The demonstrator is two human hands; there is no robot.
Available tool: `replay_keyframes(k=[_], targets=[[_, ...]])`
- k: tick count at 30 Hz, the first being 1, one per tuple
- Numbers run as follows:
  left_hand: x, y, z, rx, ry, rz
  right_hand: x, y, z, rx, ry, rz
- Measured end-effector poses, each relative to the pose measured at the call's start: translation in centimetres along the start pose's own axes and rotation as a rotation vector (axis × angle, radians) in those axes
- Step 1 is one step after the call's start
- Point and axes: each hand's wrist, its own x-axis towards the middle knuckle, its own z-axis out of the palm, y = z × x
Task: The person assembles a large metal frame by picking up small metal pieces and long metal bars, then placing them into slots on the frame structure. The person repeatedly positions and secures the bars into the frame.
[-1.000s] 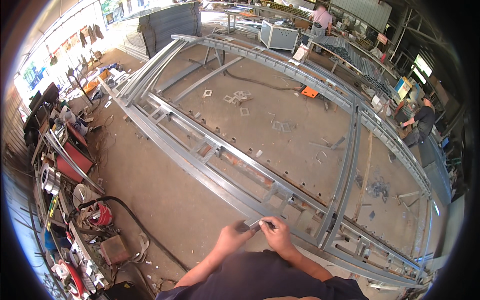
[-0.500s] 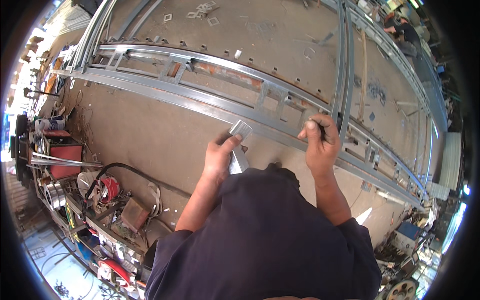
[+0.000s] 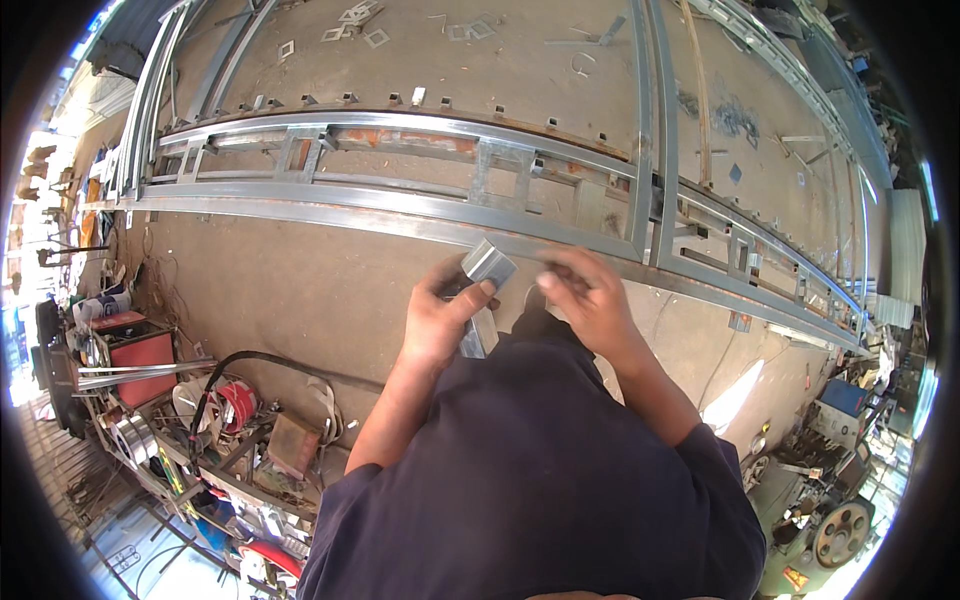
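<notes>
My left hand (image 3: 440, 308) is closed around a short piece of shiny silver metal profile (image 3: 488, 262), its thumb pressed on the near face. A silver metal part also shows below the fingers, in front of my dark shirt; whether it belongs to the same piece is hidden by the hand. My right hand (image 3: 592, 305) hovers just right of the profile, apart from it, with thumb and fingers pointing toward it. Its fingertips are smeared by motion, so I cannot make out anything between them. Beyond both hands runs a long welded steel frame (image 3: 400, 208).
Upright-looking steel bars (image 3: 655, 130) cross the frame on the right. Flat square metal plates (image 3: 375, 38) lie on the floor beyond. At left stand a red box (image 3: 142, 365), a wire spool (image 3: 133, 437) and a black cable (image 3: 290, 357). Machinery with a wheel (image 3: 842, 533) is at lower right.
My right hand has come down and left toward the metal profile, its curled fingers reaching out. The profile has tilted slightly in my left hand. The view has turned a little.
</notes>
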Motion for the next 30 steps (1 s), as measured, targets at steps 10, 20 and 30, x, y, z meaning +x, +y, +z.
replay_keyframes(k=[10, 20, 30], targets=[[-0.1, -0.1, 3.5, 0.074, 0.019, 0.020, 3.5, 1.2, -2.7, 0.273, -0.330, 0.215], [0.9, 0.6, 7.2, 0.203, 0.053, 0.045, 4.8, 1.8, -5.6, -0.006, -0.199, -0.202], [2.1, 1.2, 9.1, 0.387, 0.042, 0.024, 5.1, 2.7, -7.0, 0.191, -0.146, 0.022]])
